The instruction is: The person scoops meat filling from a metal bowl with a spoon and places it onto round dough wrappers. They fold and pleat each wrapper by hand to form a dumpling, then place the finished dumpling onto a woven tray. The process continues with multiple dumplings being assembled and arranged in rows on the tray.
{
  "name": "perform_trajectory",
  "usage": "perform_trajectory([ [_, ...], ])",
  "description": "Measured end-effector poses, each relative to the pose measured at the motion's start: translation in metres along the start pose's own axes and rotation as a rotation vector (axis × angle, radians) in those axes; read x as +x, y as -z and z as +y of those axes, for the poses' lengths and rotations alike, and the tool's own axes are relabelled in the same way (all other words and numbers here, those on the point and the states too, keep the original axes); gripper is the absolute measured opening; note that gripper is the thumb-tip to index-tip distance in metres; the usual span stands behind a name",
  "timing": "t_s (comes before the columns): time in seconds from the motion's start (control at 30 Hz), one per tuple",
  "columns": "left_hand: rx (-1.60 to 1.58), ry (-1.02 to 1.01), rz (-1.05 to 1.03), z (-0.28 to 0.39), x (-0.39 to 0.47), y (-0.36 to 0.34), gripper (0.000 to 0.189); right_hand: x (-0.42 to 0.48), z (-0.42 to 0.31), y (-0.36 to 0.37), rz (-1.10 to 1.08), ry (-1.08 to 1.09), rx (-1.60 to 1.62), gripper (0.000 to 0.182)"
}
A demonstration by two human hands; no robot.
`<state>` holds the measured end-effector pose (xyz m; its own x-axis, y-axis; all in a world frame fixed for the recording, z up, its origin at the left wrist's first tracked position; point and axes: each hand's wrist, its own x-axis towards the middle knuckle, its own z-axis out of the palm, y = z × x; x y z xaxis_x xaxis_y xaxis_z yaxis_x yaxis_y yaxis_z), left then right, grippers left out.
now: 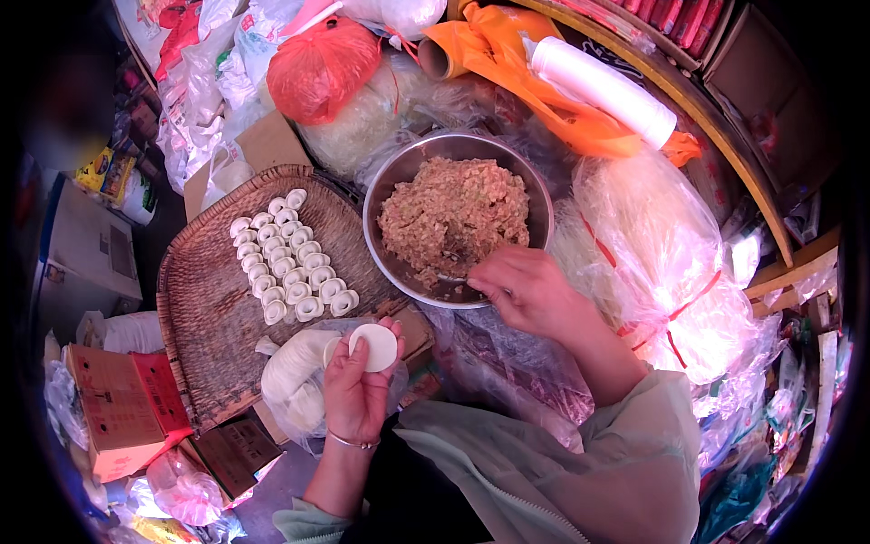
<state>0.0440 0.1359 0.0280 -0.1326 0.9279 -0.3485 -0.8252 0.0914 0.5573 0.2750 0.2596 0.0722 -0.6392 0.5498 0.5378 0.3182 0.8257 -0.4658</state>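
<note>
My left hand (360,387) holds a round white dough wrapper (375,347) across its fingers, the thumb pressed on its edge. Under that hand lies a plastic bag of stacked dough wrappers (293,370). My right hand (527,285) is over the near rim of a stainless steel bowl (459,301), gripping a thin metal utensil (450,277). Its tip is in the minced filling (452,204), and its exact kind is hidden. Left of the bowl, rows of folded dumplings (281,255) sit on a woven wicker tray (204,326).
Clear bags of dry noodles (646,265) lie right of the bowl. Behind it are a red plastic bag (325,71), an orange bag (510,88) and a white plastic roll (601,92). Cardboard boxes (115,408) stand at lower left. A curved wooden edge (734,129) borders the upper right.
</note>
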Motion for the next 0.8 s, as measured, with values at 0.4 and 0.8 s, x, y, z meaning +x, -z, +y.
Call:
perform_trajectory([
  [0.4,0.021,0.045,-0.021,-0.011,0.015,-0.009,0.025,-0.005,0.007,-0.019,0.031,-0.17,0.231,0.005],
  [0.8,0.07,0.038,-0.009,-0.014,0.025,-0.014,0.023,-0.006,0.001,-0.019,0.151,-0.309,0.282,0.006],
])
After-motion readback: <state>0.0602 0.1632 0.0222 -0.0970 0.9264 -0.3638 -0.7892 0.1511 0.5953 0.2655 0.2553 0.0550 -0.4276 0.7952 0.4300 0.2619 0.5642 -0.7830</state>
